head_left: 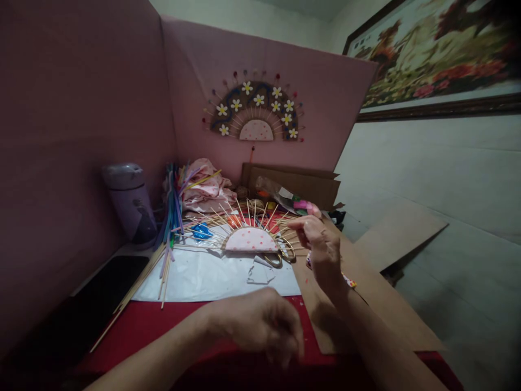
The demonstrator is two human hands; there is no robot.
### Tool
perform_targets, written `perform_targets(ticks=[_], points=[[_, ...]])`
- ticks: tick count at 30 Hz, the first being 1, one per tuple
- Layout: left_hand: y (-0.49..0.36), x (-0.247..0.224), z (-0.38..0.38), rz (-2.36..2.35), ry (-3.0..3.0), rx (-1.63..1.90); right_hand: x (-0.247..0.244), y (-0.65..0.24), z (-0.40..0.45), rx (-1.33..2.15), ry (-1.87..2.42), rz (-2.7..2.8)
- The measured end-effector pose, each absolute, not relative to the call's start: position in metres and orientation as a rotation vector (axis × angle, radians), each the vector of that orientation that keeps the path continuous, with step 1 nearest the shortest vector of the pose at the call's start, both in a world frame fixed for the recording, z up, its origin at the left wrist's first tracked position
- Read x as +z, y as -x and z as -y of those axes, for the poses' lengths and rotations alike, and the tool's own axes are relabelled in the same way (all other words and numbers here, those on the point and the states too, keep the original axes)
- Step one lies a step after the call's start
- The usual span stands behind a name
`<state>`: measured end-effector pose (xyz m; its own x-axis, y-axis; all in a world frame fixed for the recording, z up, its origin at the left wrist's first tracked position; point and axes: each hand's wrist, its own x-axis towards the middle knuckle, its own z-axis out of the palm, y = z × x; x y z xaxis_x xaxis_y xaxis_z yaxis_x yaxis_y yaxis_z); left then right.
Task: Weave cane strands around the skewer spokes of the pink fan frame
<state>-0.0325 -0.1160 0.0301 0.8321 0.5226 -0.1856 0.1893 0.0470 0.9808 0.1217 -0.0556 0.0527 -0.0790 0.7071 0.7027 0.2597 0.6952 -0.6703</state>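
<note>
My right hand (319,241) is raised over the right side of the table, thumb and forefinger pressed together; whatever they hold, if anything, is too small to make out. Low over the front edge hangs my left hand (266,323), its fingers bent down and smeared by motion, so its grip is unclear. Between and beyond the hands lies a half-round piece (250,240) covered in pink dotted cloth, with thin wooden sticks (217,210) fanning out from its curved edge. Scissors (288,248) with gold-coloured handles lie against its right end. A white paper scrap (260,272) is in front.
Pipe cleaners (175,203) and crumpled dotted cloth (205,187) are piled at the back left, beside a purple bottle (132,203). A black phone-like slab (116,277) lies left. Cardboard (382,315) covers the right side. A flowered fan (266,98) hangs on the pink panel.
</note>
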Motion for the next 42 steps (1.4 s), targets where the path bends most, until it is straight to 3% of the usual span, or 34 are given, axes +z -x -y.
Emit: perform_targets(ticks=[4, 7, 14, 20, 33, 42], points=[[0.027, 0.021, 0.144, -0.682, -1.962, 0.079, 0.054, -0.117, 0.037, 0.576, 0.699, 1.52], [0.026, 0.012, 0.15, -0.604, -1.955, 0.174, 0.047, -0.113, 0.022, 0.503, 0.712, 1.52], [0.03, 0.027, 0.116, -0.743, -0.979, 1.009, 0.008, -0.121, 0.005, 0.52, 0.83, 1.441], [0.041, 0.02, 0.072, -0.996, -0.113, 1.466, -0.002, -0.13, -0.004, 0.363, 0.885, 1.336], [0.041, 0.018, 0.037, -0.95, -0.063, 1.492, -0.013, -0.121, -0.004, 0.409, 0.963, 1.641], [0.03, 0.021, 0.041, -0.929, -0.256, 1.595, -0.005, -0.127, -0.001, 0.224, 0.911, 1.481]])
